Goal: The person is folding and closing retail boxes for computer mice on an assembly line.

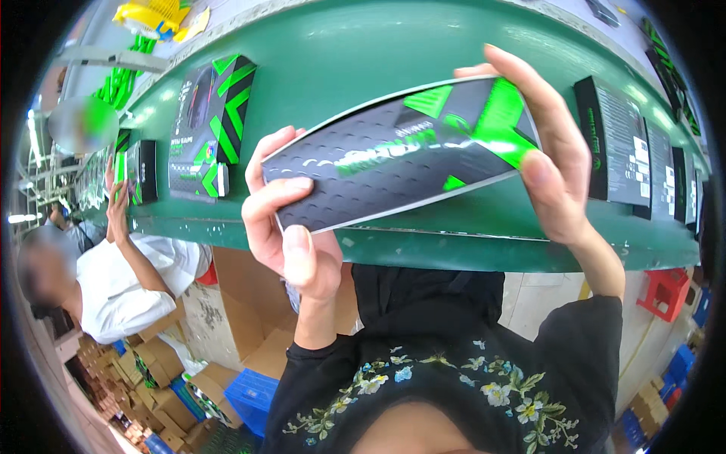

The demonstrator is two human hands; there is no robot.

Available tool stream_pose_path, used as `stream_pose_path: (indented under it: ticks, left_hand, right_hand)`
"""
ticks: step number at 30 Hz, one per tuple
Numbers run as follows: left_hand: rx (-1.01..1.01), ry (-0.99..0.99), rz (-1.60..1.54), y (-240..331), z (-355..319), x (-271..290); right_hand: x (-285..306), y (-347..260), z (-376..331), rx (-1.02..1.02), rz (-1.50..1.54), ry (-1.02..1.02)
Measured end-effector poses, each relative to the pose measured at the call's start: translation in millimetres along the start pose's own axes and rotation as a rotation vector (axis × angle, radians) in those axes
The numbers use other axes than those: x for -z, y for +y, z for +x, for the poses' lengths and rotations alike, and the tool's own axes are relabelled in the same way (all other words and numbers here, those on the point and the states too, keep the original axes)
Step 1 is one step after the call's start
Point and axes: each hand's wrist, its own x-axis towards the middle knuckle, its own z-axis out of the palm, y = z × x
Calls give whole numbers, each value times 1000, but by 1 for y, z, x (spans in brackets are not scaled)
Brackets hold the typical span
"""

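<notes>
Between my two hands I hold a long black box (pixel 393 163) with a dimpled pattern and bright green markings, tilted up to the right above the green work surface. My left hand (pixel 291 219) grips its left end, thumb below and fingers on the face and edge. Around the right end, my right hand (pixel 556 151) is closed, thumb at the lower corner and fingers along the top edge. The box hides part of the surface behind it.
A black and green box (pixel 200 125) lies to the left on the green surface (pixel 363 45). Several dark boxes (pixel 616 144) stand in a row at the right. A co-worker in a white shirt (pixel 125 287) works at the far left. Below are cardboard boxes, a blue crate (pixel 253 397) and a red stool (pixel 663 293).
</notes>
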Motion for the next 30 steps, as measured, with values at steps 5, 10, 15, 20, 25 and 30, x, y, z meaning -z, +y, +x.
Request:
stream_pose_path:
  ticks: [5,10,15,20,25,30]
  left_hand:
    - [-202,129,342,6,11,-38]
    - [-88,-219,478,9,23,-33]
    - [-36,93,873,10,75,74]
    - [149,93,1241,-24,110,290]
    - [396,6,931,-54,82,248]
    - [258,-8,990,-36,25,156]
  right_hand:
    - [1,-7,11,10,-254,20]
    - [34,-41,20,-137,-416,114]
    - [177,-24,16,-457,-971,63]
    - [134,-34,29,-45,-1244,99]
    - [27,-24,21,-121,-681,-395]
    - [-11,5,23,-131,-737,-473]
